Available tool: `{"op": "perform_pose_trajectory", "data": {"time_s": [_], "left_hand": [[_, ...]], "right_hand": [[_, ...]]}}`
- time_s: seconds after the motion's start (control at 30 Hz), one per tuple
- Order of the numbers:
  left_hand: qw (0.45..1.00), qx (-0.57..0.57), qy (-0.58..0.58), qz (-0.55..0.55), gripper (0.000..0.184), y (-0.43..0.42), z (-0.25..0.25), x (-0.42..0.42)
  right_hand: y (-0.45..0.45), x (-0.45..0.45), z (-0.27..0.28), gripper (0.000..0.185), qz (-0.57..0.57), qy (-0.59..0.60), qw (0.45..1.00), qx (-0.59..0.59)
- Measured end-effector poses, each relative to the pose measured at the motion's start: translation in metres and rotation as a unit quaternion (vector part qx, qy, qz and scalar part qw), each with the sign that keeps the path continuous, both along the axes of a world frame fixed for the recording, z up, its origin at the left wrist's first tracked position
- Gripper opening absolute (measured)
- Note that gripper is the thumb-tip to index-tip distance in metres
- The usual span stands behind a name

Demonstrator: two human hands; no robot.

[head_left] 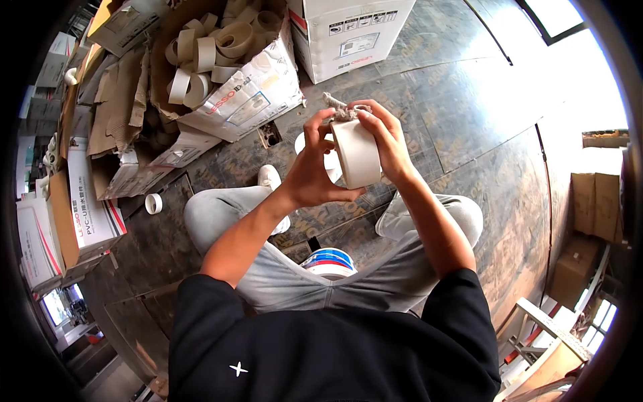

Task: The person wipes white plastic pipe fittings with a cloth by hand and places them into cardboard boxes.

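In front of me both hands hold a short, wide white plastic pipe ring [360, 155], tilted on edge. My left hand [309, 167] grips its left side, fingers at the upper edge and thumb along the bottom. My right hand [385, 137] is wrapped over its upper right side. A frayed, light-coloured rope [340, 110] lies bunched at the top of the ring, by the fingertips of both hands. Whether the rope is tied to the ring I cannot tell. Behind my left hand a white round piece [300, 143] shows, mostly hidden.
An open carton [248, 107] full of pipe rings [234, 39] stands at upper left, beside a closed white carton [355, 33]. More boxes [97, 194] line the left. A loose small ring [153, 204] lies on the floor. Beneath me is a striped bucket [330, 260].
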State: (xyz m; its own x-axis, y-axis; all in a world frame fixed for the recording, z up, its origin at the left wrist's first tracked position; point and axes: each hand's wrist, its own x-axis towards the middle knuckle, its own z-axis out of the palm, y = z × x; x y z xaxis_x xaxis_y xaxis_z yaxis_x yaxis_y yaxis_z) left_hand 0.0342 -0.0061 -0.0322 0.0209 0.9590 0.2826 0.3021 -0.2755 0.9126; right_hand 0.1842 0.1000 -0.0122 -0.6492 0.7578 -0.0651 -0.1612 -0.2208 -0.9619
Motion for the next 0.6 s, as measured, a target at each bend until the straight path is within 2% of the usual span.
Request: {"op": "perform_pose_trajectory", "data": {"time_s": [0.03, 0.07, 0.1, 0.13, 0.17, 0.23, 0.27, 0.3, 0.33, 0.37, 0.4, 0.43, 0.47, 0.5, 0.57, 0.6], "left_hand": [[1.000, -0.002, 0.000, -0.002, 0.127, -0.001, 0.001, 0.001], [0.997, -0.048, -0.056, -0.017, 0.130, -0.002, 0.003, 0.001], [0.989, -0.092, -0.111, -0.031, 0.132, -0.002, 0.005, 0.001], [0.986, -0.117, -0.116, -0.030, 0.133, -0.003, 0.006, 0.001], [0.986, -0.116, -0.118, -0.026, 0.133, -0.004, 0.004, 0.001], [0.999, -0.031, -0.016, 0.005, 0.128, -0.003, -0.004, 0.001], [0.996, -0.053, -0.068, -0.010, 0.127, -0.005, -0.005, 0.002], [0.989, -0.013, 0.141, -0.047, 0.127, 0.000, -0.001, -0.005], [0.940, 0.059, 0.330, -0.072, 0.126, 0.005, 0.004, -0.013], [0.972, 0.009, 0.227, -0.052, 0.126, 0.000, -0.006, -0.009], [0.993, -0.030, 0.115, -0.027, 0.125, -0.002, -0.009, -0.005], [0.987, -0.115, -0.112, 0.026, 0.124, -0.008, -0.009, 0.003], [0.987, -0.109, -0.117, 0.023, 0.121, -0.012, -0.007, 0.003], [0.996, -0.067, -0.048, 0.015, 0.119, -0.009, -0.010, 0.000], [1.000, 0.010, 0.005, 0.005, 0.117, -0.007, -0.011, -0.001], [1.000, 0.008, -0.016, 0.003, 0.116, -0.007, -0.011, -0.002]], "right_hand": [[0.000, 0.002, 0.002, 0.026, 0.002, 0.001, 1.000, 0.013], [-0.002, 0.003, 0.003, 0.026, 0.000, 0.001, 1.000, 0.011], [-0.004, 0.003, 0.006, 0.024, -0.007, 0.010, 0.998, 0.055], [-0.005, 0.002, 0.007, 0.021, -0.012, 0.020, 0.995, 0.099], [-0.003, 0.001, 0.004, 0.017, -0.025, 0.033, 0.975, 0.217], [0.000, 0.004, 0.022, 0.016, 0.015, -0.002, 0.920, 0.392], [-0.001, 0.004, 0.027, 0.019, 0.029, 0.000, 0.896, 0.443], [-0.002, 0.004, 0.032, 0.016, 0.049, 0.001, 0.870, 0.490], [-0.002, 0.004, 0.029, 0.016, 0.046, -0.015, 0.878, 0.476], [-0.002, 0.004, 0.024, 0.016, 0.041, -0.031, 0.886, 0.460], [-0.003, 0.003, 0.022, 0.018, 0.030, -0.029, 0.921, 0.388], [-0.002, 0.002, 0.019, 0.021, 0.018, -0.027, 0.949, 0.314], [0.000, 0.004, 0.014, 0.035, 0.052, -0.040, 0.977, 0.205], [0.002, 0.006, 0.013, 0.049, 0.086, -0.052, 0.991, 0.094], [0.004, 0.009, 0.017, 0.065, 0.091, -0.078, 0.993, 0.019], [0.010, 0.012, 0.011, 0.073, 0.140, -0.047, 0.989, -0.005]]}}
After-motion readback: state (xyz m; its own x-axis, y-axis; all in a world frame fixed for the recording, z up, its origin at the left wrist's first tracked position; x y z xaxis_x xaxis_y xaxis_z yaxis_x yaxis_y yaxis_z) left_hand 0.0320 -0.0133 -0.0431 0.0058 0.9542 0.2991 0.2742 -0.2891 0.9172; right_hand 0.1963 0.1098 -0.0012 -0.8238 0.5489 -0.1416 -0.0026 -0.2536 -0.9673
